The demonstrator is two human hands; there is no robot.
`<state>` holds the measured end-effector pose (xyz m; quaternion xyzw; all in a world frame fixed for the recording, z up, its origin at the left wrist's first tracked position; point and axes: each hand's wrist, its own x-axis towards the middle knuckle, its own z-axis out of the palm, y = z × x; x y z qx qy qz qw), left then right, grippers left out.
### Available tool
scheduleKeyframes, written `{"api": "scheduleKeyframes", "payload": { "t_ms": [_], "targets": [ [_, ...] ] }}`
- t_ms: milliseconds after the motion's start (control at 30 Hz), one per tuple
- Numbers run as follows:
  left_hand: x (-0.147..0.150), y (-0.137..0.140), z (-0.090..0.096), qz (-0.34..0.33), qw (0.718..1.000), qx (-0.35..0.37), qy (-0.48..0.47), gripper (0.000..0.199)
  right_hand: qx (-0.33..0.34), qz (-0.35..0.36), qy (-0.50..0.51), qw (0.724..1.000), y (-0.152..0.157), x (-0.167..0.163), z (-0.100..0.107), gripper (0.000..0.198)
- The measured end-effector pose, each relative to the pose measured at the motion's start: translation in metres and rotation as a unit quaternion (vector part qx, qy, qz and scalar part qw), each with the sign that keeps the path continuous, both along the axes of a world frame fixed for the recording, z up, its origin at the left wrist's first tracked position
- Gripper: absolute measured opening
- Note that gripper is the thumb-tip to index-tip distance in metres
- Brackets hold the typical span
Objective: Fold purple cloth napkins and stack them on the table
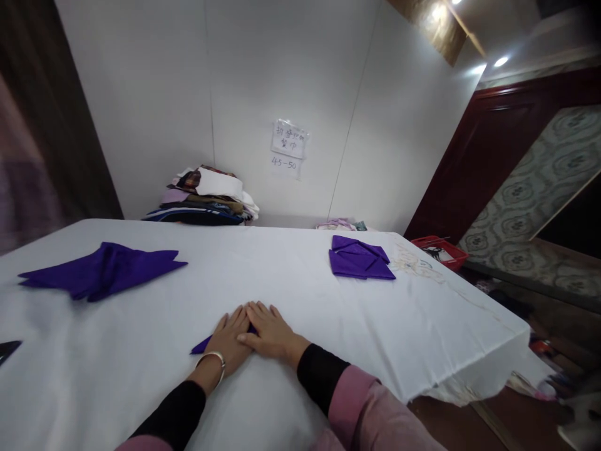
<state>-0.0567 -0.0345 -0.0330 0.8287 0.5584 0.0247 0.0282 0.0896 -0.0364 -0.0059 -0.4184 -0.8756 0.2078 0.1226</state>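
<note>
Both hands lie flat, side by side, on a folded purple napkin [201,346] near the front of the white-covered table [291,275]. Only a pointed corner at the left and a sliver between the hands show; the rest of the cloth is hidden beneath them. My left hand [231,341], with a silver bangle at the wrist, presses down with fingers stretched. Touching it, my right hand [268,332] also lies with its fingers extended, thumb reaching over toward the left hand. Neither hand grips the cloth.
A folded purple napkin with long points [106,269] lies at the left, another flat folded purple napkin [360,258] at the back right. Stacked clothes [206,197] stand along the wall under a paper sign [288,139]. A red basket [441,252] sits beyond the table's right edge.
</note>
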Motion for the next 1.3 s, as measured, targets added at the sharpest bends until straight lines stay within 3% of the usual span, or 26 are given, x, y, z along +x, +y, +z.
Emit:
{"api": "scheduleKeyframes", "payload": {
  "t_ms": [167,367,567,667,767,833,900,1000,1133,1300],
  "targets": [
    [-0.005,0.005,-0.004,-0.026,0.999,-0.005,-0.021,0.054,-0.002,-0.007,-0.001,1.0,0.0,-0.002,0.0,0.068],
    [-0.053,0.003,-0.007,0.125,0.992,-0.02,-0.009,0.06,0.013,-0.009,-0.011,1.0,0.002,-0.003,-0.006,0.077],
    [-0.103,-0.019,-0.002,0.187,0.982,-0.032,-0.005,0.057,0.008,-0.013,-0.05,0.999,0.002,-0.002,-0.01,0.078],
    [-0.107,-0.024,0.005,0.203,0.978,-0.045,-0.028,0.054,0.007,-0.018,-0.067,0.998,0.001,-0.002,-0.014,0.076],
    [-0.091,-0.022,0.011,0.268,0.96,-0.036,-0.076,0.056,0.02,-0.019,-0.076,0.997,0.001,-0.002,-0.019,0.076],
    [-0.07,-0.022,0.012,0.22,0.972,-0.001,-0.084,0.059,0.032,-0.019,-0.083,0.996,0.001,-0.001,-0.022,0.076],
    [-0.046,-0.025,0.008,0.121,0.989,0.022,-0.087,0.063,0.04,-0.02,-0.093,0.995,0.001,-0.001,-0.024,0.074],
    [-0.022,-0.032,0.001,0.018,0.996,-0.001,-0.086,0.071,0.042,-0.018,-0.106,0.993,0.003,0.0,-0.027,0.072],
    [-0.03,-0.037,-0.003,0.036,0.996,-0.038,-0.079,0.078,0.049,-0.02,-0.11,0.992,0.003,-0.001,-0.029,0.073],
    [-0.073,-0.044,0.0,0.116,0.991,-0.051,-0.048,0.077,0.052,-0.025,-0.105,0.993,0.001,-0.001,-0.028,0.077]
  ]
}}
